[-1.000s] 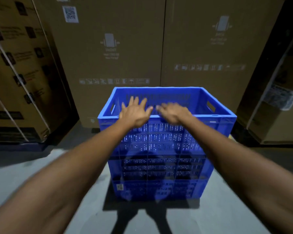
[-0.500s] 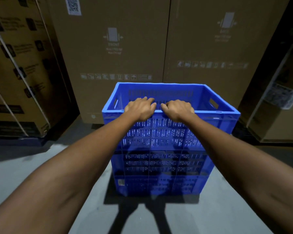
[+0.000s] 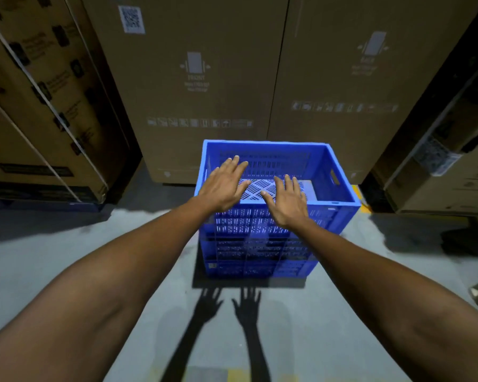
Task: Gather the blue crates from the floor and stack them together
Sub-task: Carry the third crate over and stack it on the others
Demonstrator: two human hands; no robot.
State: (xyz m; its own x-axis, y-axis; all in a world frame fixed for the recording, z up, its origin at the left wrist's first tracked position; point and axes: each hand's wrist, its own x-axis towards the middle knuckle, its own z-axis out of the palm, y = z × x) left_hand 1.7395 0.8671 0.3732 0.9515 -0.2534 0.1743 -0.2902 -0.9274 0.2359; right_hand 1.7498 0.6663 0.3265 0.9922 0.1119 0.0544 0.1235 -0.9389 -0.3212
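Observation:
A stack of blue perforated crates [image 3: 262, 249] stands on the grey floor, nested one inside another, with the top crate's rim [image 3: 340, 186] open upward and its slotted bottom visible. My left hand [image 3: 223, 186] hovers over the near rim with fingers spread, holding nothing. My right hand [image 3: 289, 201] hangs beside it above the same rim, fingers also apart and empty. Both hands are just clear of the plastic.
Tall cardboard boxes [image 3: 193, 78] wall in the back, right behind the stack. More strapped cartons [image 3: 42, 111] stand at the left and others [image 3: 453, 172] at the right. The grey concrete floor [image 3: 66, 257] spreads toward me, with my hands' shadows on it.
Half a second ago both hands were closed on the top crate's near rim. Now they have let go and lifted with fingers spread; the stack sits farther away, closer to the boxes.

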